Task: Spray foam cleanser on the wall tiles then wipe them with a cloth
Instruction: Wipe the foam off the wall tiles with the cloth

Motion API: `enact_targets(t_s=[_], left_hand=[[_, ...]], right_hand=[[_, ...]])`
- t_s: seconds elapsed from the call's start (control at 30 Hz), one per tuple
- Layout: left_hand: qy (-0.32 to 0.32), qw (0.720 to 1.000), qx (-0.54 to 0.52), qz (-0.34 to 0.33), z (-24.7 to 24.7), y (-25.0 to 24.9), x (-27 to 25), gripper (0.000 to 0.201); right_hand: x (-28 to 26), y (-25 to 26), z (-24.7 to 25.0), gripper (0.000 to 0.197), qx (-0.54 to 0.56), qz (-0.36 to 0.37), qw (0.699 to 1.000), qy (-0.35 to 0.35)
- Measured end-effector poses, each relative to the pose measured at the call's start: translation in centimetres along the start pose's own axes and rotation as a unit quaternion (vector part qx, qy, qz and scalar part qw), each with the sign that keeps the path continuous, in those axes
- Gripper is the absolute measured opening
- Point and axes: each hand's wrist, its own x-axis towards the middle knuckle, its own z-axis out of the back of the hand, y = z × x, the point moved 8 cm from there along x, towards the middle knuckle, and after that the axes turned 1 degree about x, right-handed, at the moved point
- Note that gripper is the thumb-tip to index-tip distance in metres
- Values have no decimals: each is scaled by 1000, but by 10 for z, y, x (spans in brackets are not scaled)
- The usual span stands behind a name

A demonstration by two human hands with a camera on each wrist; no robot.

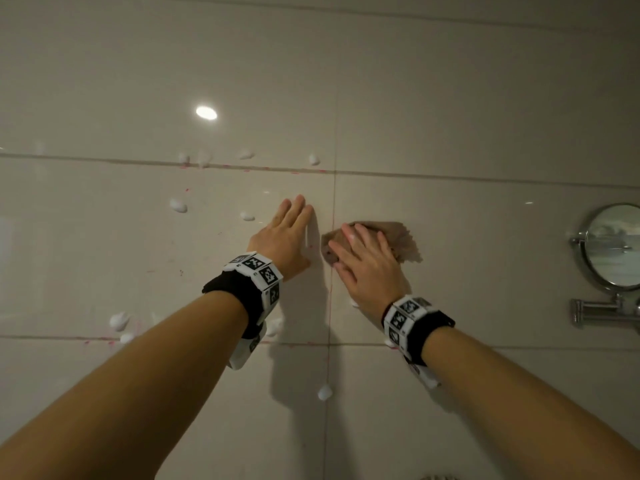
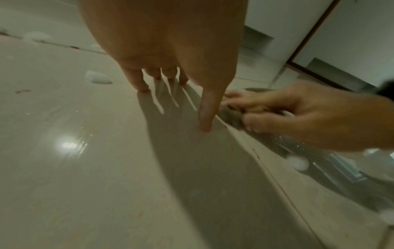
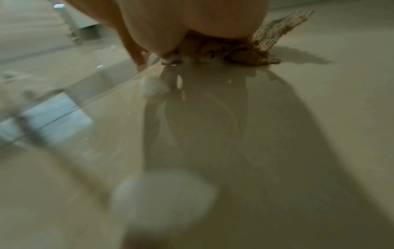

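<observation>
Right hand: the right hand (image 1: 363, 261) lies flat on a crumpled tan-brown cloth (image 1: 401, 239), fingers straight and slightly spread, pressing it against the glossy cream wall tiles (image 1: 450, 116); nothing is curled round it.
Cloth: a frayed corner sticks out past the fingertips on the little-finger side; the rest is bunched under the palm, just right of the vertical grout line (image 1: 329, 306).
Left hand: the left hand (image 1: 284, 237) is braced flat on the tile, fingers straight and close together, thumb out toward the cloth, near it but not touching; it holds nothing.
Foam: small white blobs of foam cleanser (image 1: 178, 205) dot the tiles above and to the outer side of the left fingertips; more sit below both wrists, one (image 1: 325, 392) on the grout line.
Step in hand: likely wiping, with most of the foam not yet reached.
Doing it well: keep the whole palm on the cloth so it does not slide out from under; sweep across to the blobs beyond the left fingers, then down; lift the bracing hand clear first.
Nearby: a round chrome mirror on an arm (image 1: 613, 245) is well beyond the right fingertips.
</observation>
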Motion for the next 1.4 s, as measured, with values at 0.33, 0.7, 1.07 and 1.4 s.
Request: enact_targets(t_s=[0.33, 0.7, 1.07, 1.4], left_hand=[[-8, 1000, -2, -8, -3, 2, 1, 105], [-12, 1000, -9, -5, -5, 1, -1, 98], [-32, 999, -18, -4, -2, 2, -1, 97], [-32, 999, -21, -5, -2, 1, 3, 98]], right_hand=[[58, -13, 8, 43, 8, -45, 999, 13], [0, 10, 1, 42, -13, 11, 1000, -25], [27, 3, 6, 41, -6, -45, 997, -61], [58, -13, 11, 40, 1, -32, 998, -48]])
